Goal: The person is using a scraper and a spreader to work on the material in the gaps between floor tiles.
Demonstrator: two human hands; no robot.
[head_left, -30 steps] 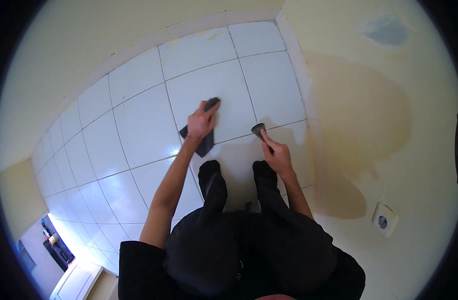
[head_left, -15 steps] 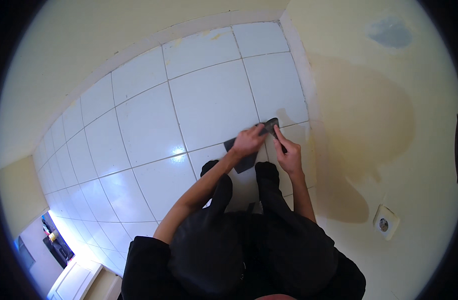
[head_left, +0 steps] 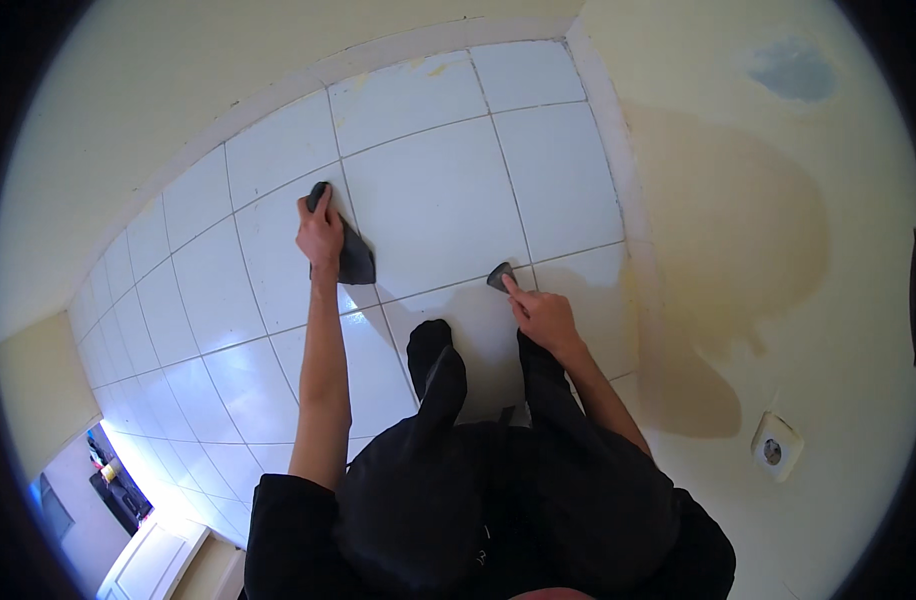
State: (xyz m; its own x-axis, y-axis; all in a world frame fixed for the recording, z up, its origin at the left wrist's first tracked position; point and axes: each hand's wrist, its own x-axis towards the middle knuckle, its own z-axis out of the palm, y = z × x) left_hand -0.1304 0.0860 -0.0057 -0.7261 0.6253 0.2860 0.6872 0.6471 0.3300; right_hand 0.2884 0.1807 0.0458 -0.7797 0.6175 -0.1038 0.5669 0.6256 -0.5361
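My left hand (head_left: 321,238) is closed around a dark grey cloth (head_left: 357,260) above the white floor tiles. One end of the cloth is bunched at the fingers, while the rest spreads out beside the wrist. My right hand (head_left: 548,318) grips a small scraper (head_left: 500,275) with a dark, flared blade, its index finger stretched toward the blade. The scraper's handle is mostly hidden in the palm. Its blade lies over a grout line (head_left: 448,290), apart from the cloth; whether it touches the tile I cannot tell.
My dark-clad feet and knees (head_left: 433,370) are just below the hands. A wall with a socket (head_left: 778,447) and a grey patch (head_left: 793,70) bounds the right side. Pale skirting (head_left: 278,90) runs along the far edge. A white door or cabinet panel (head_left: 156,558) stands at lower left.
The hands were together, cloth against the scraper blade. My left hand has moved away left and farther off with the cloth; my right hand has shifted slightly left and nearer with the scraper.
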